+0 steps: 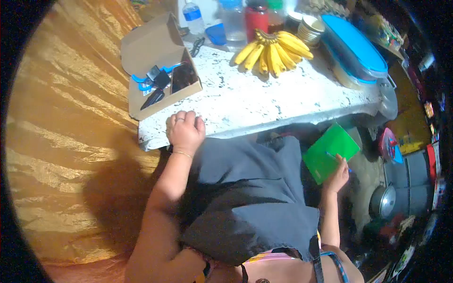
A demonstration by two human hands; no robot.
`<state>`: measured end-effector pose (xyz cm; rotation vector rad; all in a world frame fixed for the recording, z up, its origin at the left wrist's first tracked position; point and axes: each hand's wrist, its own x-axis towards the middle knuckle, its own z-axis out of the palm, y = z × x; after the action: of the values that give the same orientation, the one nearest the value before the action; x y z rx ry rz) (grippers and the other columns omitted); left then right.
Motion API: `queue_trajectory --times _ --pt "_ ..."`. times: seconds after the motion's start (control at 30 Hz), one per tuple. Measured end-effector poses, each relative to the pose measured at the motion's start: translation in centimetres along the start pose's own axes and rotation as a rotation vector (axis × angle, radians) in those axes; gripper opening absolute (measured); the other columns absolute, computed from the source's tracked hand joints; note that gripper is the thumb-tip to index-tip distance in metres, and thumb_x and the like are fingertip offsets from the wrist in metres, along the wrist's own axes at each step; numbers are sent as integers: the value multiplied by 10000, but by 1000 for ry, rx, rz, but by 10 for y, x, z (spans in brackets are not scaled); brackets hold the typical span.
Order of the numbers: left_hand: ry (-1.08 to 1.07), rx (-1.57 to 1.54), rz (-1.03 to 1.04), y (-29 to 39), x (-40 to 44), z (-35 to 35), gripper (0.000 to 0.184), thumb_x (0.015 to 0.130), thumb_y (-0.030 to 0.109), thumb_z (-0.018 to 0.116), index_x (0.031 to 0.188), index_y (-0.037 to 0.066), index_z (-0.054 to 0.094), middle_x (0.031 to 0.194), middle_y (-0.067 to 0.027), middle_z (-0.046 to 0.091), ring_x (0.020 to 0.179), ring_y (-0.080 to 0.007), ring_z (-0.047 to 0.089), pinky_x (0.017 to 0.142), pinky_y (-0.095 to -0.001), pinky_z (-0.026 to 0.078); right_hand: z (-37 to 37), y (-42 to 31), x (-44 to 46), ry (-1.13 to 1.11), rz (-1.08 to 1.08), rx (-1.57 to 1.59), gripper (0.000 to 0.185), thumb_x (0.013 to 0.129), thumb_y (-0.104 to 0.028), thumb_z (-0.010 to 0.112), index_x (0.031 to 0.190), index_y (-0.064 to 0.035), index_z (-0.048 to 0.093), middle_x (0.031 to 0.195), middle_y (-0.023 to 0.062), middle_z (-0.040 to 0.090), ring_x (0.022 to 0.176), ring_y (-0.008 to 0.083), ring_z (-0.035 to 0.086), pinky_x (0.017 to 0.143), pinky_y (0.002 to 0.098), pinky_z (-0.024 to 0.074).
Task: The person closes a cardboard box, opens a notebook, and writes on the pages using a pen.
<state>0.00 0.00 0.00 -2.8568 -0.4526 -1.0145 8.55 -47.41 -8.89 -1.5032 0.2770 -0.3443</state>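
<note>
My left hand (187, 133) rests on the front left edge of the white, dark-flecked table (226, 108), its fingers curled; whether anything is under them is hidden. An open cardboard box (165, 101) with blue and black items stands just beyond it. Off the table's front edge at the right, my right hand (337, 175) has its fingers closed on a green notebook (325, 158). A thin blue pen (330, 154) shows at the fingertips, over the notebook's green face.
A bunch of bananas (273, 54) lies at the table's back middle. Behind it stand a water bottle (192, 16), a red jar (256, 21) and stacked cups (310, 30). A blue-lidded container (354, 45) is at the back right. A gold curtain (71, 141) hangs at the left.
</note>
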Motion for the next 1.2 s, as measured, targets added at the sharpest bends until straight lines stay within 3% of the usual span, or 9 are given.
queue_trajectory --times 0.17,0.3,0.43,0.57,0.73,0.8,1.0,1.07,1.2 --pt "182 -168 4 -16 6 -7 209 736 168 715 928 111 657 945 -106 644 931 -320 587 865 -453 446 22 -14 -11 -29 -15 44 403 1039 -315 484 1038 23 706 1005 28 627 930 151 578 852 313 465" --pt "273 -115 -86 -27 35 -27 359 722 138 734 1060 69 635 1160 -147 580 1129 -345 486 1002 -462 349 26 -1 -1 -58 -143 -169 394 1023 -336 505 1053 10 690 991 56 650 897 153 596 803 301 475" --pt "177 51 -206 -43 58 -35 456 748 201 726 1175 98 604 1241 -132 560 1186 -403 432 1025 -501 327 36 -3 -5 -73 -210 -185 385 1041 -259 468 1029 51 695 985 73 631 928 173 592 829 318 464" --pt "230 -71 -298 -88 90 -31 431 789 273 708 1174 104 613 1269 -139 556 1210 -389 443 1024 -516 345 41 -10 -11 -96 -266 -289 361 1035 -233 472 1019 54 691 1004 94 627 916 188 597 829 325 470" --pt "228 -82 -509 -181 167 -27 449 848 345 643 1131 -2 615 1027 -290 660 991 -482 613 883 -530 479 47 -22 -18 -153 -300 -276 391 1045 -277 468 1027 45 689 1016 73 644 912 168 604 826 302 458" --pt "258 -143 -532 -257 198 17 470 851 372 633 1082 -38 639 1017 -301 667 975 -473 634 876 -517 496 48 -21 -18 -160 -260 -236 363 1037 -234 469 1015 56 687 1034 89 621 931 194 601 837 317 466" --pt "70 -27 -645 -340 256 52 514 857 417 616 964 -80 690 1003 -337 655 971 -472 642 876 -506 505 48 -11 -21 -151 -190 -259 335 1033 -207 484 1016 63 683 1060 102 602 952 193 594 858 313 461" --pt "66 40 -555 -369 261 71 469 854 386 615 963 -63 700 990 -327 661 961 -467 648 870 -504 508 50 -12 -23 -149 -205 -286 325 1032 -199 490 1018 61 684 1058 99 597 953 189 593 860 305 455" --pt "-24 88 -567 -362 258 72 366 841 323 608 949 -8 722 962 -290 677 934 -449 661 869 -496 512 59 -19 -29 -177 -248 -298 303 1031 -180 496 1021 55 687 1031 82 586 951 179 588 855 293 445"
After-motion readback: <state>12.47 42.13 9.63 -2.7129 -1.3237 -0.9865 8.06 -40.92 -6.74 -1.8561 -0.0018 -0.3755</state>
